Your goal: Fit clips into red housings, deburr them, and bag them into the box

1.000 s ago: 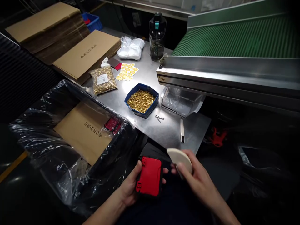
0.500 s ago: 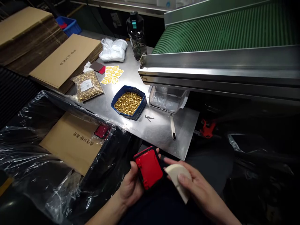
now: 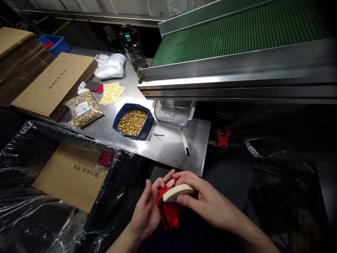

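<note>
My left hand (image 3: 147,209) cradles a red and black flat case (image 3: 172,218) low in front of me, with its thumb raised off it. In my right hand (image 3: 204,198) is a cream half-round pad (image 3: 179,192), pinched between thumb and fingers. The pad lies over the red face of the case, and the right fingers reach to the case's top edge. Part of the case is hidden behind the pad and the right hand. A similar dark red case (image 3: 106,158) in clear wrap lies on cardboard in the lined bin at left.
On the metal table (image 3: 142,149) stand a blue tray of small gold parts (image 3: 131,122), a bag of gold parts (image 3: 84,108), a white-handled cutter (image 3: 185,142), nail clippers (image 3: 158,135) and a bottle (image 3: 134,49). A green conveyor (image 3: 223,44) juts over it. Cardboard sheets (image 3: 56,82) lie left.
My right hand has moved left with the pad, bringing it over the case. The case has tilted in my left hand. The view has shifted, so the table scene sits further left.
</note>
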`<move>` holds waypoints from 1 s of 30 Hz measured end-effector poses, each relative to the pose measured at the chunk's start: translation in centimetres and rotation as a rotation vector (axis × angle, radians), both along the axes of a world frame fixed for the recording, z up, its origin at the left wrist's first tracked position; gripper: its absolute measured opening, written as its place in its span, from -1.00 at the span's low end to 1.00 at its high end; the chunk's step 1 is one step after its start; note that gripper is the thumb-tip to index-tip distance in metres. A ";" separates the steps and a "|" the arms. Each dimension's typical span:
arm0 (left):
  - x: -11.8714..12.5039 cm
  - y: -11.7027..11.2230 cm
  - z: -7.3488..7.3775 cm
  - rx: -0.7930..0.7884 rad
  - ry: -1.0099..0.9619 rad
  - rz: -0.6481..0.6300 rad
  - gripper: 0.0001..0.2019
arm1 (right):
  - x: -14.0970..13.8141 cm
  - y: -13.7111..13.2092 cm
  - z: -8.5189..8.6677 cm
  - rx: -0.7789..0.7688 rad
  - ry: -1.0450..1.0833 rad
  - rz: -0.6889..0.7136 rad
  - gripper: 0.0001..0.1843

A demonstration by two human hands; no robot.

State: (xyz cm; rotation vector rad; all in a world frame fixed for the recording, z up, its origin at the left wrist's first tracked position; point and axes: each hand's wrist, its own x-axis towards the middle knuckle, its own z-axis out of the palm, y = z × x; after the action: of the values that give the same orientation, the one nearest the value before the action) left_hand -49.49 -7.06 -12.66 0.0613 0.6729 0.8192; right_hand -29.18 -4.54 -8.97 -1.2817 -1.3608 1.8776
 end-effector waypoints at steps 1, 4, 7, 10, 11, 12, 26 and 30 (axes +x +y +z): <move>0.0 0.0 -0.3 -0.068 0.013 -0.015 -0.63 | 0.0 0.2 0.6 0.074 -0.079 0.049 -0.84; -0.3 0.0 -1.5 -0.158 0.067 -0.059 -0.72 | -0.3 0.4 1.8 0.203 -0.228 0.165 -0.82; -1.3 0.0 -2.7 -0.179 0.044 -0.139 -0.69 | -0.6 0.3 2.0 0.252 -0.255 0.222 -0.83; -2.4 0.4 -2.9 -0.170 -0.030 -0.228 -0.60 | -0.8 0.3 1.9 0.289 -0.140 0.258 -0.84; -2.7 0.6 -2.7 -0.155 -0.042 -0.247 -0.57 | -0.9 0.3 1.9 0.298 -0.087 0.266 -0.84; -2.9 0.8 -2.4 -0.135 -0.047 -0.261 -0.57 | -1.0 0.4 1.8 0.298 -0.040 0.263 -0.85; 0.1 1.6 0.0 -0.287 0.063 -0.224 -0.56 | 4.1 -4.9 0.5 0.317 -0.326 0.251 -0.84; 1.4 1.3 0.5 -0.317 0.219 -0.225 -0.55 | 4.2 -6.4 0.1 0.455 -0.448 0.331 -0.88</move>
State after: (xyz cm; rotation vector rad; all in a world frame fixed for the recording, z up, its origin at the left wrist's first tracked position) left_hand -48.13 -5.73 -12.16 -0.0607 0.9772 0.4860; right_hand -24.94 -10.98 -8.92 -1.3351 -2.1983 1.3773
